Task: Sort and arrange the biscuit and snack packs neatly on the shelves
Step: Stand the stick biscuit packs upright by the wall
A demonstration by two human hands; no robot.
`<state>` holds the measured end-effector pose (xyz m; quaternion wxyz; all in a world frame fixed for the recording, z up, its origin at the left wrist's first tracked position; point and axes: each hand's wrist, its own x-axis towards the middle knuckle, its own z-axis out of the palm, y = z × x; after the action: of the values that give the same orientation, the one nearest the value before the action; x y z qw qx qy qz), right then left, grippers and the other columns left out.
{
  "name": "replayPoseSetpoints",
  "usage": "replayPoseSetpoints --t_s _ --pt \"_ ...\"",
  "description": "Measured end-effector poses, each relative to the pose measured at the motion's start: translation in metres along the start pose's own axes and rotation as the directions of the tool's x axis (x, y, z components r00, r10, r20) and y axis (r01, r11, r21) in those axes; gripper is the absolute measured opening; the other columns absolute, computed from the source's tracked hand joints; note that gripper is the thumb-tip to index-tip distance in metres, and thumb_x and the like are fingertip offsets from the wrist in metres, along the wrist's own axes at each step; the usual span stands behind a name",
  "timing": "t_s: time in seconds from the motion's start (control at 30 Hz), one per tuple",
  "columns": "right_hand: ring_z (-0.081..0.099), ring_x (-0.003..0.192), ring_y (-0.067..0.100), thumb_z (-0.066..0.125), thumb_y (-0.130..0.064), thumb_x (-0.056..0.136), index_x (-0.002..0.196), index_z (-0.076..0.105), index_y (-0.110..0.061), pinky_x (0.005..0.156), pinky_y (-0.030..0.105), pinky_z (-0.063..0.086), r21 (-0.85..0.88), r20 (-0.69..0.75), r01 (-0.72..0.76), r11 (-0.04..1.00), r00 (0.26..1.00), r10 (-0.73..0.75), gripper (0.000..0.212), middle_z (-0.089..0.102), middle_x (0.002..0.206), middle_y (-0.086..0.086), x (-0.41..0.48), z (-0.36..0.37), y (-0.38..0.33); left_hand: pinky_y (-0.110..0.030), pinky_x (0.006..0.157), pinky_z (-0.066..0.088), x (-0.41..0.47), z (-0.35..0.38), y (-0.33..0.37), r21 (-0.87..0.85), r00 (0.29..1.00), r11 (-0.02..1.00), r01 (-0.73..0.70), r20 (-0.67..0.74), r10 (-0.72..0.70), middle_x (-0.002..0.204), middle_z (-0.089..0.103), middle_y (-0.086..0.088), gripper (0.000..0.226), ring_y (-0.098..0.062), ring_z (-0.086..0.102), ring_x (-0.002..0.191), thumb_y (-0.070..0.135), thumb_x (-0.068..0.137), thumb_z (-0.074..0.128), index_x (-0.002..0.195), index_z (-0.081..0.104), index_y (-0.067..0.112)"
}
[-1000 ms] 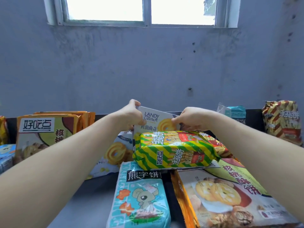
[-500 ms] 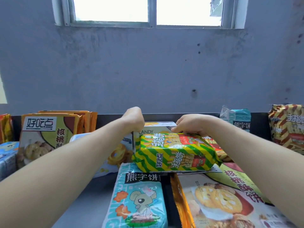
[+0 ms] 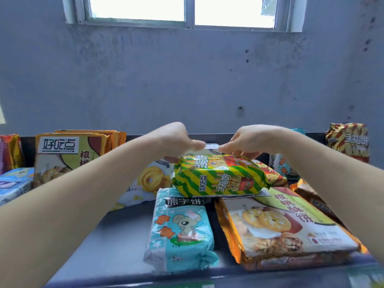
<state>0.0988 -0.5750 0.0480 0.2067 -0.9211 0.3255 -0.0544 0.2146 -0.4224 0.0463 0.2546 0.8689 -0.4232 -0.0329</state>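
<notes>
Nearest edge of the dark shelf [image 3: 108, 244]: a pale blue bear-biscuit pack [image 3: 180, 229] lies flat, and just beside it to the right a large walnut-cookie pack [image 3: 280, 227] with orange foil edges.

Middle: a green-and-yellow striped finger-biscuit pack [image 3: 220, 175] sits on top of the pile, overlapping the upper ends of both near packs. A butter-cookie pack [image 3: 149, 181] leans to its left.

Behind it: a white Landy cookie box [image 3: 207, 146], mostly hidden, only its top edge showing. Both hands are on that edge. Left hand [image 3: 176, 138] pinches the left corner, right hand [image 3: 247, 142] the right corner, fingers closed on the card.

Far back, against the grey wall: walnut-cookie packs standing upright [image 3: 70, 154] at left, a brown-striped finger-biscuit pack [image 3: 349, 140] standing at right.

Handling, as I judge it: the box looks light and stiff, so the two-corner hold suits it; contents likely brittle. The film packs are soft, slick and crushable, better taken by the flanks than the crimped ends. The striped pack touches the box front and may slide if the box shifts.
</notes>
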Motion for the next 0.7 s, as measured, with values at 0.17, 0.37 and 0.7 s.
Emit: replayPoseSetpoints --t_s 0.17,0.37,0.7 --pt "0.055 0.119 0.022 0.06 -0.059 0.082 0.13 0.057 -0.015 0.099 0.041 0.049 0.041 0.094 -0.081 0.996 0.993 0.077 0.065 0.054 0.136 0.002 -0.017 0.008 -0.003 -0.024 0.062 0.056 -0.032 0.0 0.004 0.168 0.966 0.983 -0.081 0.256 0.036 0.089 0.055 0.003 0.066 -0.013 0.061 0.074 0.052 0.068 0.076 0.118 0.056 0.013" --pt "0.061 0.109 0.027 0.067 -0.053 0.08 0.125 0.06 -0.01 0.091 0.042 0.053 0.149 -0.01 -0.124 0.981 0.992 0.127 0.063 0.06 0.127 0.007 -0.033 0.016 -0.009 -0.031 0.082 0.051 -0.039 0.007 -0.011 0.135 0.981 0.972 -0.193 0.052 0.188 0.111 0.053 0.0 0.074 -0.021 0.056 0.098 0.022 0.067 0.082 0.131 0.045 0.018" --pt "0.07 0.085 0.025 0.064 -0.032 0.089 0.105 0.057 -0.006 0.077 0.044 0.058 0.652 -0.163 0.056 0.756 0.984 0.068 0.031 0.07 0.096 0.01 -0.058 0.03 -0.023 -0.047 0.091 0.051 -0.024 0.007 -0.025 -0.599 0.943 0.772 -0.213 -0.334 0.001 0.124 0.045 -0.013 0.056 -0.03 0.057 0.105 0.015 0.081 0.069 0.126 0.036 0.008"
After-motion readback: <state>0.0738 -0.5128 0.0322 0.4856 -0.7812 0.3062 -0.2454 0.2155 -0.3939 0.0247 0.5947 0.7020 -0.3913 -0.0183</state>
